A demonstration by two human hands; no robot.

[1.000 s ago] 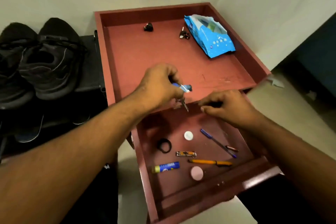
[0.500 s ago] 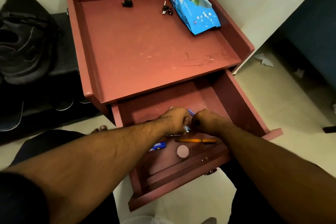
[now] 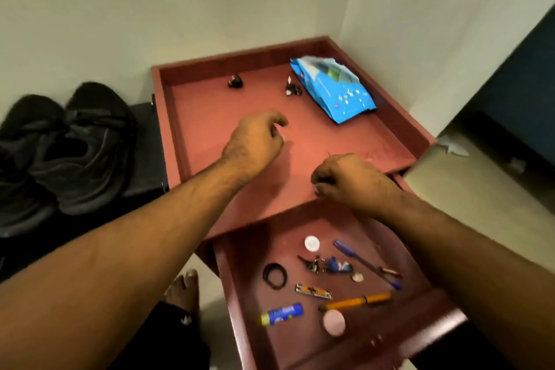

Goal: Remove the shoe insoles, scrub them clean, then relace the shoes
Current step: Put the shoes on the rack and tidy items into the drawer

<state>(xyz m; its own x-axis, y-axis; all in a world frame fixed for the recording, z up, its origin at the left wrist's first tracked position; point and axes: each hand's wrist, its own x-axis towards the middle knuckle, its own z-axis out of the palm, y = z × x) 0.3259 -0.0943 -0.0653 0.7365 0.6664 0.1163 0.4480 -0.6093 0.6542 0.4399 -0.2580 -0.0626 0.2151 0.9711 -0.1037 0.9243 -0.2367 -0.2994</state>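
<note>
A pair of black sneakers (image 3: 78, 159) stands on a low black stand at the left, beside the red wooden side table (image 3: 210, 117). My left hand (image 3: 255, 141) hovers over the table top with loosely curled fingers and nothing in it. My right hand (image 3: 351, 180) is over the table's front edge, above the open drawer (image 3: 240, 309). Its fingers are curled tight, and a thin dark sliver pokes up from them, too small to identify. A bunch of keys with a blue tag (image 3: 329, 264) lies in the drawer.
A blue packet (image 3: 336, 93) and two small dark objects (image 3: 235, 81) lie at the back of the table top. The drawer holds pens, a nail clipper (image 3: 313, 291), a black band, a blue and yellow tube (image 3: 282, 313) and round lids. Walls close in behind and to the right.
My left hand has let go of the blue-tagged keys, which now lie in the drawer. Both hands have risen out of the drawer to above the table top.
</note>
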